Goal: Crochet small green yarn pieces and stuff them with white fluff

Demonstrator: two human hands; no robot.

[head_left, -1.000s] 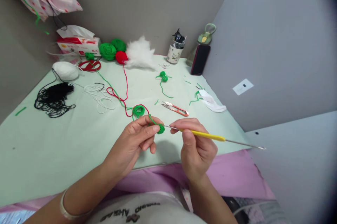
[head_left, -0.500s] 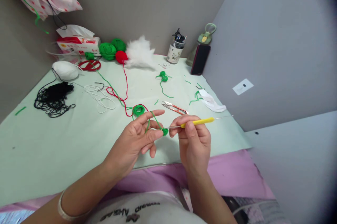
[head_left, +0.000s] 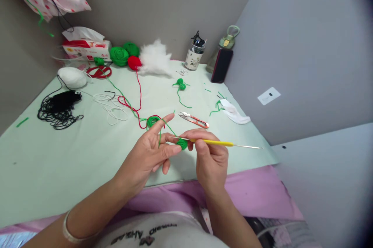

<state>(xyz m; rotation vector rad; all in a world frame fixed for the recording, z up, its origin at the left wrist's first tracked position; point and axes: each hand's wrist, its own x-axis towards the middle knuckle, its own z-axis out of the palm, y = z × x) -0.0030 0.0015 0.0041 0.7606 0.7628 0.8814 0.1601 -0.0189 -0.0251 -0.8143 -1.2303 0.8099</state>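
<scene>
Between thumb and fingers, my left hand [head_left: 151, 151] pinches a small green crochet piece [head_left: 182, 144]. Green yarn [head_left: 170, 128] runs from it over my raised left index finger. My right hand [head_left: 212, 158] is closed around the yellow handle of a crochet hook [head_left: 217, 142], pen-like. The hook's thin metal tip lies across the top of the green piece, pointing left. Just behind my left hand lies a coil of green yarn [head_left: 153, 121] on the table. Orange-handled thread snips [head_left: 194, 120] rest beyond my right hand.
On the pale green table [head_left: 87, 162] lie black yarn [head_left: 60, 108], white yarn [head_left: 72, 78], red scissors [head_left: 99, 72] and white stuffing [head_left: 155, 58]. Green balls [head_left: 119, 56] and a red ball [head_left: 134, 63] stand by a tissue box [head_left: 87, 49]. A phone [head_left: 222, 66] leans against a bottle [head_left: 229, 41].
The hook has slid left, so its tip now shows past the green piece. My right hand has moved slightly left and down, and my left index finger has drawn back a little.
</scene>
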